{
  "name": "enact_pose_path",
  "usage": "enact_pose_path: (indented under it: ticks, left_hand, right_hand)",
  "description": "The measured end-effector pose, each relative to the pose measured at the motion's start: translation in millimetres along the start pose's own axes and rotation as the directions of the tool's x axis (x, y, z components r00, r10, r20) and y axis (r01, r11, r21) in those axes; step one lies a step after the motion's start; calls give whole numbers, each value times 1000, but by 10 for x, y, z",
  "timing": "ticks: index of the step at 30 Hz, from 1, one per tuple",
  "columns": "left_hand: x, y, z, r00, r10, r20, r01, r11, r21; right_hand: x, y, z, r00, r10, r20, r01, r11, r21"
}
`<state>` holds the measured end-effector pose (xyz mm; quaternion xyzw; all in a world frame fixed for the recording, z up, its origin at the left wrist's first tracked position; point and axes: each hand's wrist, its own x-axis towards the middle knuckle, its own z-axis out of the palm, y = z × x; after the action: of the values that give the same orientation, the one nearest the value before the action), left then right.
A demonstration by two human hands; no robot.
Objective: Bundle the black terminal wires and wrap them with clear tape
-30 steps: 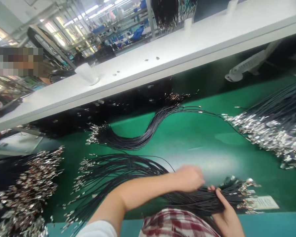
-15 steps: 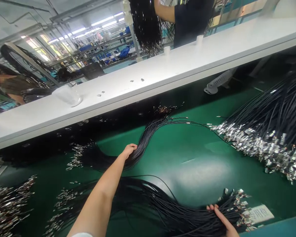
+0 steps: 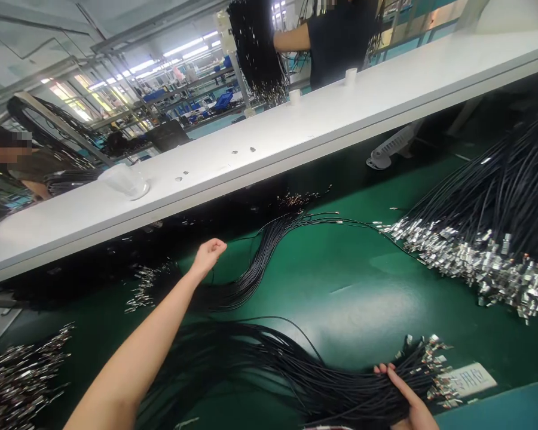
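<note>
My left hand [image 3: 210,255] is raised in a pinch over the far bundle of black cables [image 3: 262,257]. A single thin black cable runs from its fingertips back to that bundle, which curves across the green table and has metal ends on its left. At the lower right, my right hand [image 3: 407,391] is wrapped round the near bundle of black cables [image 3: 296,370], close to its silvery connectors [image 3: 437,358]. Its thumb and a few fingertips show on top; the palm is hidden. A white label with printed characters [image 3: 473,379] lies beside those connectors.
A large heap of cables with silver connectors [image 3: 475,263] covers the right side. More metal-ended cables [image 3: 22,376] lie lower left. A white shelf [image 3: 287,140] crosses above the green table [image 3: 341,257], bearing a clear cup [image 3: 125,182]. Two co-workers are beyond it.
My left hand has left the far bundle's middle, moving left and up with one cable drawn out. My right hand stays on the near bundle. The view has shifted slightly.
</note>
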<state>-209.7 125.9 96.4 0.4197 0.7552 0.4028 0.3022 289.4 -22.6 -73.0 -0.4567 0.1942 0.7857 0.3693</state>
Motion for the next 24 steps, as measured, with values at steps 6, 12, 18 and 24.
enact_pose_path:
  ticks: [6, 12, 18, 24]
  left_hand:
    - [-560, 502, -160, 930, -158, 333, 132, 986, 99]
    - [-1711, 720, 450, 807, -74, 586, 28, 996, 88]
    - [-2838, 418, 1308, 496, -101, 863, 80, 994, 70]
    - [-2893, 66, 1413, 505, -260, 823, -105, 928, 358]
  right_hand:
    - [-20, 11, 73, 992, 59, -114, -40, 985, 166]
    - [-57, 23, 136, 993, 16, -115, 5, 984, 178]
    - [-81, 36, 156, 992, -68, -108, 80, 990, 114]
    - [-113, 45, 96, 995, -94, -45, 97, 993, 70]
